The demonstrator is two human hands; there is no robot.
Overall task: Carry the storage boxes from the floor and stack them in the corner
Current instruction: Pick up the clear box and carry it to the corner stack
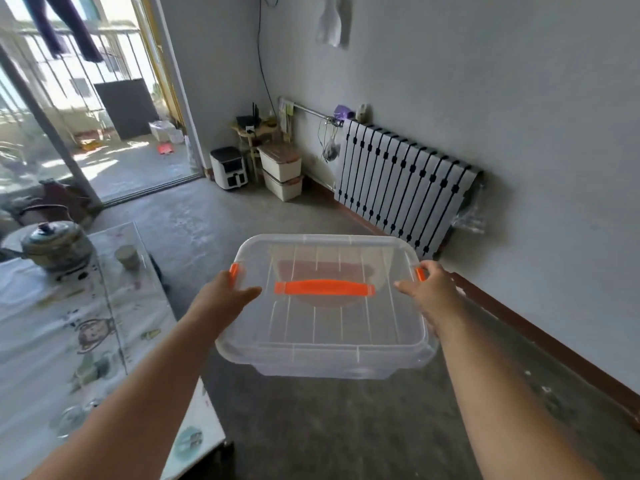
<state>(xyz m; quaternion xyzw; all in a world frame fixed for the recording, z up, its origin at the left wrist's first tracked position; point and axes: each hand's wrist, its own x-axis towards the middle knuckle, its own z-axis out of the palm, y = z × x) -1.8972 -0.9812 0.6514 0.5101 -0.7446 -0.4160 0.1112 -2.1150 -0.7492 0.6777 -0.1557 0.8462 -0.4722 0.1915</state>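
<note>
Box (325, 306) in transit: a clear plastic storage tub with a snap-on lid is held out in front of the person, well above the concrete floor (311, 427), between a cloth-covered table (69, 341) on the left and the wall with the radiator (401, 192) on the right. The left hand (225, 296) is closed over the left edge of the lid just beside the orange side clip (234, 270), thumb lying on top; the right hand (429, 292) clasps the opposite edge at its own orange clip (420, 274), thumb also on top. How the fingers sit underneath cannot be seen.

The tub's long axis runs left to right across the person's body, and the orange carry handle (324, 288) lies along that same line. The lid faces up, tipped slightly toward the camera.

Far ahead, two cream boxes (280, 174) stand stacked in the corner beside a small white appliance (228, 168), which is probably where this one belongs. To carry it well, it seems wise to keep both grips even so the tub stays level, steer clear of the table edge, and arrive square to the stack so that the base can be lowered flat onto the top lid rather than landed on a corner
</note>
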